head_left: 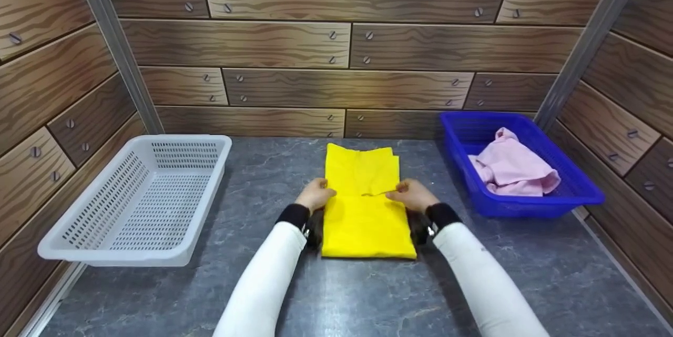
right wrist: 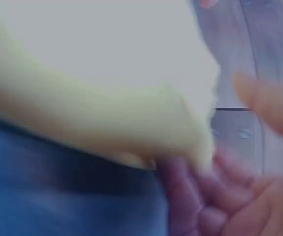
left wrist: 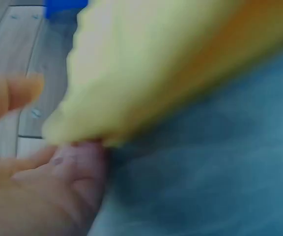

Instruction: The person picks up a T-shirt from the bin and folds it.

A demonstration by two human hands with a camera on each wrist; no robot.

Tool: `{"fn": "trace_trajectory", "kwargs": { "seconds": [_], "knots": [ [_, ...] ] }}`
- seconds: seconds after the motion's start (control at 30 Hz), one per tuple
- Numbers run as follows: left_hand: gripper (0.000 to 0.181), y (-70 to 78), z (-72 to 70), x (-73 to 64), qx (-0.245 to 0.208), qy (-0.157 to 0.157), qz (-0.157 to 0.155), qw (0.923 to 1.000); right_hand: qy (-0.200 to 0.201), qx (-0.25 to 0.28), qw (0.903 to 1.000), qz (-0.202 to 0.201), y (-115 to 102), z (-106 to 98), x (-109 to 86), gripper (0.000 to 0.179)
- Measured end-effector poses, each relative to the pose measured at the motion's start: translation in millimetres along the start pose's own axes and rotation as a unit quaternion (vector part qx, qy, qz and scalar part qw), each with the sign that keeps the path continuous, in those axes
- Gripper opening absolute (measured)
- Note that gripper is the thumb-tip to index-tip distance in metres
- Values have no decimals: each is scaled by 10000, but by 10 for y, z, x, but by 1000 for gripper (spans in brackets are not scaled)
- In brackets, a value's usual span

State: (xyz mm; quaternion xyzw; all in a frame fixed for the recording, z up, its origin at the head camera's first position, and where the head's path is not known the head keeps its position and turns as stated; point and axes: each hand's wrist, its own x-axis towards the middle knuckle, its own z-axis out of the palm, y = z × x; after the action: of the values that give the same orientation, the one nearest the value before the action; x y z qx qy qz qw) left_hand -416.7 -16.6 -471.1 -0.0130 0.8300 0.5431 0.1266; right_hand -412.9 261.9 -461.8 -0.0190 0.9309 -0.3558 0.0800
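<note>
A folded yellow garment (head_left: pixel 368 226) lies in the middle of the table, with a loose hem running crosswise over its middle. At its left edge my left hand (head_left: pixel 316 195) holds the side of that fold, fingertips at the cloth. My right hand (head_left: pixel 413 196) pinches the hem at the opposite edge. In the left wrist view the garment (left wrist: pixel 127 64) is raised off the table over the fingers (left wrist: pixel 85 167), while one digit stands apart above it. Much the same shows in the right wrist view, where curled fingers (right wrist: pixel 181 196) meet the garment's corner; both wrist views are blurred.
On the left of the grey table (head_left: pixel 263 295) stands a white perforated basket (head_left: pixel 202 216) with nothing in it. A blue basket (head_left: pixel 526 205) at the right holds a crumpled pink cloth (head_left: pixel 518 166). Wood-patterned walls (head_left: pixel 294 84) enclose the table at the back and sides.
</note>
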Motion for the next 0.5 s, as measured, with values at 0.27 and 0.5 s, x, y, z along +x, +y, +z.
{"fn": "trace_trajectory", "kwargs": {
  "seconds": [0.27,0.5],
  "knots": [
    [57,-111,60,-111,253,484,186,9983,675,801,9936,433,240,150,-164,54],
    [48,-58,47,-92,100,748,240,9969,1315,1107,9851,-53,173,122,-146,43]
  ]
}}
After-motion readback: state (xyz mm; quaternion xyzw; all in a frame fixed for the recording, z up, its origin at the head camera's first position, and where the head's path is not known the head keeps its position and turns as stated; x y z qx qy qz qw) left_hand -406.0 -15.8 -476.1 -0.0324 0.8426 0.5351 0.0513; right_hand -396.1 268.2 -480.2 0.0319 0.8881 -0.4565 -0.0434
